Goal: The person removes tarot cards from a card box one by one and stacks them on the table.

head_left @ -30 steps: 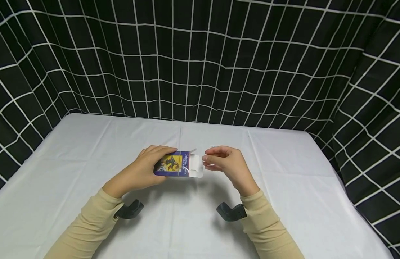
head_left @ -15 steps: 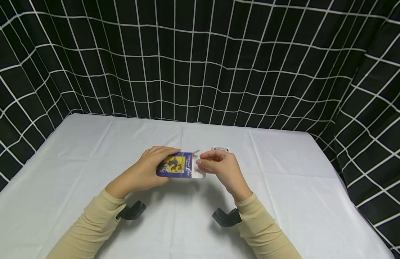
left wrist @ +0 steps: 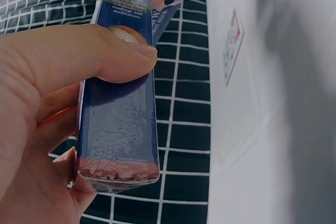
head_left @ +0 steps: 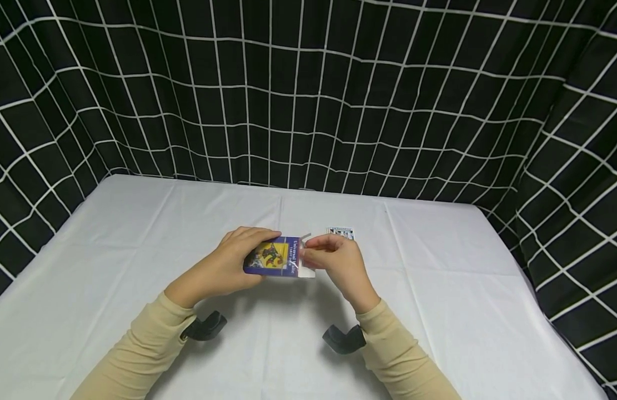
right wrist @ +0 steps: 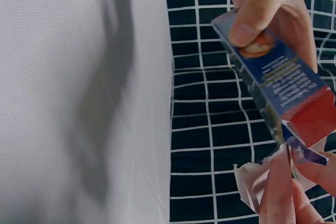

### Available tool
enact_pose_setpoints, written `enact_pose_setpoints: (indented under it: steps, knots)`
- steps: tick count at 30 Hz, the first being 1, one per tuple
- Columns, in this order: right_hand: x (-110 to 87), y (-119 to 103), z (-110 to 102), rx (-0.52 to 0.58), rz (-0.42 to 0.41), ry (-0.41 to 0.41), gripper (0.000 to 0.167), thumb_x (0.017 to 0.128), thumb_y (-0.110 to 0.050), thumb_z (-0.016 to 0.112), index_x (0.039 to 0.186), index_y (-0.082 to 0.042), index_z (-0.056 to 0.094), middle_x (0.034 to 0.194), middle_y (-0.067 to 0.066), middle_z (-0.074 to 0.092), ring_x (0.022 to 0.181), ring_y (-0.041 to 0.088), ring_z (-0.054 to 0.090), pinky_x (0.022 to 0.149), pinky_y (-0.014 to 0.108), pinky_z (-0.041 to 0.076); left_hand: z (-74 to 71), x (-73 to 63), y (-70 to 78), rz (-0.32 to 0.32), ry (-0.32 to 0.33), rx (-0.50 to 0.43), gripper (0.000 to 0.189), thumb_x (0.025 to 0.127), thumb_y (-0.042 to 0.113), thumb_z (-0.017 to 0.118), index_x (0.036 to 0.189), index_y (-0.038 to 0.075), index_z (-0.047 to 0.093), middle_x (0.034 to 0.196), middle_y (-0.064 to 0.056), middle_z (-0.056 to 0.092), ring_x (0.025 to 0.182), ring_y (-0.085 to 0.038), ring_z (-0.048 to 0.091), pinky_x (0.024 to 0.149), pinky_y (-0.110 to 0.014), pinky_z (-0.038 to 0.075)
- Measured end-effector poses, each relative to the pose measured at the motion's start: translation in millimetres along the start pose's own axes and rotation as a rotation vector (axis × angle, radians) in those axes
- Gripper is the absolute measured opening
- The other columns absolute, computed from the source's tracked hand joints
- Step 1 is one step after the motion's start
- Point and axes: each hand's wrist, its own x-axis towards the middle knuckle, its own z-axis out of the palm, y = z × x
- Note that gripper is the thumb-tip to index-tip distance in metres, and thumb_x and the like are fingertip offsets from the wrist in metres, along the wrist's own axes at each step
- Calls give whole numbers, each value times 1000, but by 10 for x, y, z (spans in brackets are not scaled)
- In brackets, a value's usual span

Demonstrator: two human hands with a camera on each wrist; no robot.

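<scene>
A blue tarot card box (head_left: 273, 256) with a yellow picture lies sideways in my left hand (head_left: 223, 264), raised over the table. In the left wrist view, my thumb (left wrist: 121, 59) presses along its narrow side while the fingers wrap behind. The box's right end is open, with white flaps (head_left: 306, 273) sticking out. My right hand (head_left: 338, 264) has its thumb and bent fingers at that opening. The right wrist view shows these fingertips (right wrist: 278, 192) among the flaps (right wrist: 252, 182); whether they pinch anything is hidden.
Behind my right hand, a few printed cards (head_left: 341, 231) lie on the white tablecloth (head_left: 138, 250). A black curtain with a white grid (head_left: 288, 100) hangs along the table's back and sides. Dark wrist mounts (head_left: 205, 326) sit on both sleeves.
My right hand has moved left from beside the box to its open end, uncovering the cards on the table. The left hand and box have shifted slightly right.
</scene>
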Motion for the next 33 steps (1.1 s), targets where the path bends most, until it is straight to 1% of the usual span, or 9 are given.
enact_pose_setpoints:
  steps: [5, 10, 14, 18, 23, 28, 33]
  knots:
    - [-1, 0, -23, -3, 3, -9, 26, 82, -6, 76, 102, 8, 69, 86, 11, 73, 71, 8, 71, 73, 27, 60, -6, -1, 9, -5, -3, 7, 77, 72, 7, 77, 145, 11, 50, 144, -9, 56, 131, -29, 47, 110, -52, 32]
    - [-8, -32, -85, -18, 6, -15, 28, 83, -7, 74, 106, 8, 69, 95, 17, 73, 73, 9, 71, 75, 28, 60, -15, 4, -2, -9, 1, 11, 77, 72, 8, 77, 144, 11, 50, 145, -8, 55, 130, -28, 48, 109, -51, 32]
    - [-6, -52, -133, -24, 0, -31, 30, 83, -6, 72, 110, 8, 68, 100, 18, 72, 77, 9, 70, 76, 28, 60, -21, 9, -7, -14, 2, 9, 78, 72, 8, 78, 145, 12, 50, 145, -8, 55, 130, -29, 48, 109, -51, 33]
    - [5, -56, -173, -27, -10, -49, 33, 83, -3, 71, 113, 8, 68, 98, 15, 70, 80, 9, 68, 77, 29, 60, -22, 9, -6, -19, -1, 9, 78, 71, 9, 78, 145, 12, 50, 145, -8, 55, 130, -28, 48, 109, -51, 33]
    - [22, -61, -227, -33, -14, -76, 34, 82, 0, 70, 115, 9, 67, 96, 13, 70, 79, 9, 68, 77, 30, 60, -24, 8, -6, -23, -4, 11, 78, 72, 9, 78, 145, 11, 50, 145, -9, 55, 131, -29, 47, 109, -52, 33]
    - [34, -63, -262, -23, -1, -85, 34, 83, 0, 69, 114, 12, 66, 95, 13, 70, 78, 10, 69, 77, 30, 60, -21, 5, -5, -19, -4, 10, 77, 72, 9, 78, 144, 11, 51, 144, -9, 55, 133, -29, 47, 110, -52, 32]
    - [57, -48, -260, -35, 10, -68, 30, 83, -3, 71, 109, 12, 67, 92, 12, 71, 75, 10, 69, 75, 31, 61, -12, 1, -8, -12, -9, 9, 77, 72, 8, 77, 144, 11, 51, 144, -9, 56, 131, -29, 47, 110, -53, 32]
